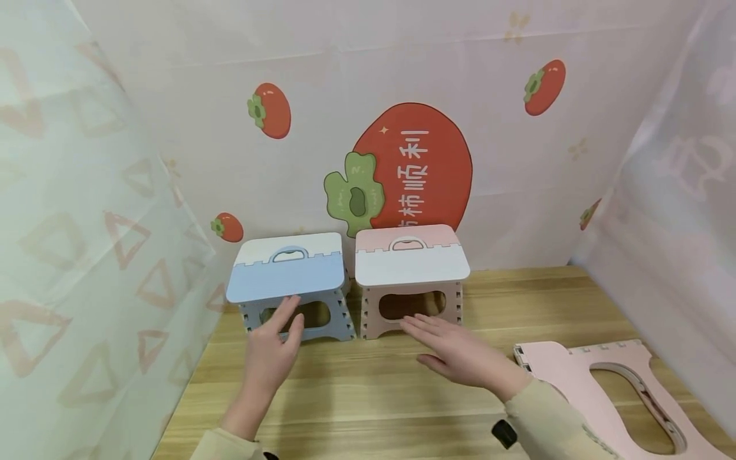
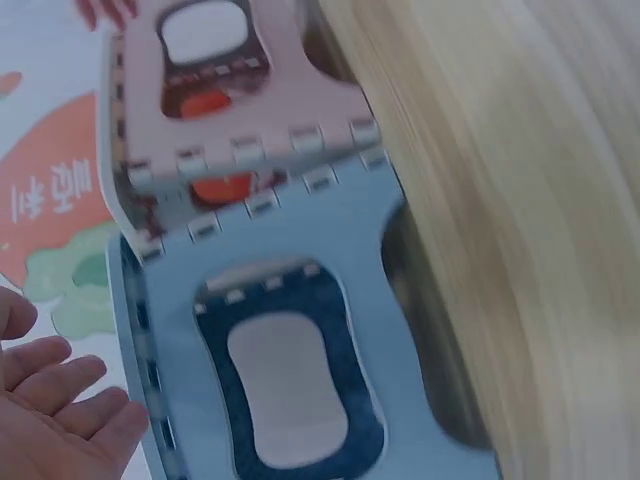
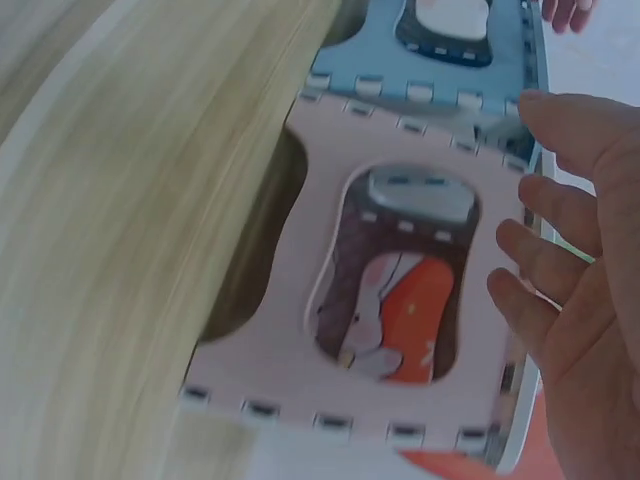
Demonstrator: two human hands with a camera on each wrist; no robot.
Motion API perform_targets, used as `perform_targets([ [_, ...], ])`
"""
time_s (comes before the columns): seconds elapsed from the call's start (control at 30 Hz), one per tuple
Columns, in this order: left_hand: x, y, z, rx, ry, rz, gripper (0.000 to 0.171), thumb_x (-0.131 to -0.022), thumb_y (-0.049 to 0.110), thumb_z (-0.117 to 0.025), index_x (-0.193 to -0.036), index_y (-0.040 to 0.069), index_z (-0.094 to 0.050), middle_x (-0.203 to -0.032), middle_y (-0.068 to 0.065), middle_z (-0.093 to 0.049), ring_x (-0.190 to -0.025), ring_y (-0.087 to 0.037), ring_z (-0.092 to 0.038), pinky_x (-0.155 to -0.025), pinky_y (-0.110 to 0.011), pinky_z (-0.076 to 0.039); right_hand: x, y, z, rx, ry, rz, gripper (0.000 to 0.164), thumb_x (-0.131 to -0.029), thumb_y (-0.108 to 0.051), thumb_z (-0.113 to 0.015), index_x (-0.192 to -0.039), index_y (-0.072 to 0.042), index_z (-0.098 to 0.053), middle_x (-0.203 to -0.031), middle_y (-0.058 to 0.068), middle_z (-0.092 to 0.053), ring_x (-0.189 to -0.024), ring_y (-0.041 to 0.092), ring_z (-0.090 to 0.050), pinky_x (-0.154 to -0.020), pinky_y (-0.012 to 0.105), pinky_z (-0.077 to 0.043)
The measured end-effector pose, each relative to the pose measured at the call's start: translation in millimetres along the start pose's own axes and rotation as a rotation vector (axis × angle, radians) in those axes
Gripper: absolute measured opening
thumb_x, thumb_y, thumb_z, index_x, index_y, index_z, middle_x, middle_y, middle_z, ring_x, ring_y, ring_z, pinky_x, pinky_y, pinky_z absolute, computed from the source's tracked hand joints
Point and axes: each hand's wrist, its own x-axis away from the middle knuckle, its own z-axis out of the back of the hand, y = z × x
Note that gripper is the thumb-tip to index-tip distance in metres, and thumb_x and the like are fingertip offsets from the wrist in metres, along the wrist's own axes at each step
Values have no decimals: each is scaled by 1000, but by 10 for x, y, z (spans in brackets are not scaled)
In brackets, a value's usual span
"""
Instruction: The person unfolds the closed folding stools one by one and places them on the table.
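Two folding step stools stand side by side against the back wall. The left one is blue with a white rear top half (image 1: 313, 276); the right one is pink with a white front top half (image 1: 411, 267). My left hand (image 1: 271, 350), fingers extended, is before the blue stool, its fingertips overlapping the top's front edge. Beside the blue stool's top, the same hand (image 2: 65, 420) holds nothing in the left wrist view. My right hand (image 1: 460, 352) reaches toward the pink stool's front with straight fingers and nothing held. Whether either hand touches a stool I cannot tell.
Another pink stool (image 1: 566, 374) lies folded flat on the wooden tabletop (image 1: 368, 402) at the right, close to my right forearm. A white cloth backdrop (image 1: 190, 96) printed with red persimmons rises behind the stools, and hanging cloth closes both sides.
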Motion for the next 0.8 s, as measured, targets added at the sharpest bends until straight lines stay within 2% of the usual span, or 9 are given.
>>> perform_targets([
  [0.1,73,83,-66,128,-37,96,32,-102,15,-63,-132,7,-69,-119,-11,-74,-71,-14,-73,-52,-17,-51,209,99,35,-2,1,-30,64,-98,-23,-71,-155,-10,-45,-153,10,-51,-138,33,-52,-108,51,-49],
  [0.13,96,107,-93,173,-61,142,32,-103,16,-63,-132,8,-69,-116,-9,-76,-71,-12,-73,-54,-14,-50,276,130,45,-9,-3,-47,64,-97,-23,-71,-154,-11,-46,-153,11,-52,-138,33,-52,-107,52,-49],
  [0.17,120,127,-124,215,-90,190,31,-103,18,-63,-132,9,-69,-113,-6,-77,-81,-12,-75,-60,-13,-53,345,160,54,-9,-10,-67,64,-97,-24,-72,-154,-11,-46,-153,11,-52,-138,34,-52,-106,52,-50],
  [0.2,144,145,-158,246,-117,233,31,-103,19,-63,-132,10,-69,-111,-4,-77,-94,-15,-75,-68,-15,-56,414,190,60,-9,-13,-89,64,-97,-25,-72,-154,-12,-47,-152,12,-52,-137,34,-52,-105,52,-51],
  [0.3,208,204,-270,324,-184,338,30,-104,21,-62,-131,9,-70,-103,-3,-79,-94,-19,-75,-77,-23,-60,630,271,94,-21,-41,-153,63,-98,-28,-70,-155,-15,-46,-152,13,-52,-136,36,-53,-102,54,-52],
  [0.47,305,249,-485,471,-262,444,34,-105,22,-60,-130,1,-69,-94,-9,-78,-85,-19,-75,-74,-31,-64,983,407,157,-37,-85,-261,66,-98,-31,-71,-157,-20,-44,-153,13,-51,-136,38,-53,-96,55,-55],
  [0.67,384,297,-728,577,-370,551,39,-105,27,-59,-132,0,-67,-89,-13,-76,-79,-26,-75,-64,-32,-63,1396,619,205,-82,-123,-333,74,-95,-35,-73,-158,-14,-41,-153,18,-49,-135,46,-50,-96,61,-51],
  [0.73,402,321,-808,611,-411,575,41,-105,28,-59,-133,0,-66,-92,-16,-75,-76,-27,-74,-63,-33,-63,1554,674,193,-100,-110,-353,77,-93,-37,-75,-158,-14,-40,-153,18,-49,-136,44,-48,-114,43,-43],
  [0.8,423,351,-889,637,-447,593,41,-104,28,-59,-133,0,-66,-97,-18,-74,-75,-28,-74,-62,-34,-62,1728,723,161,-87,-81,-334,81,-91,-36,-77,-158,-12,-38,-153,19,-49,-150,30,-32,-123,22,-23],
])
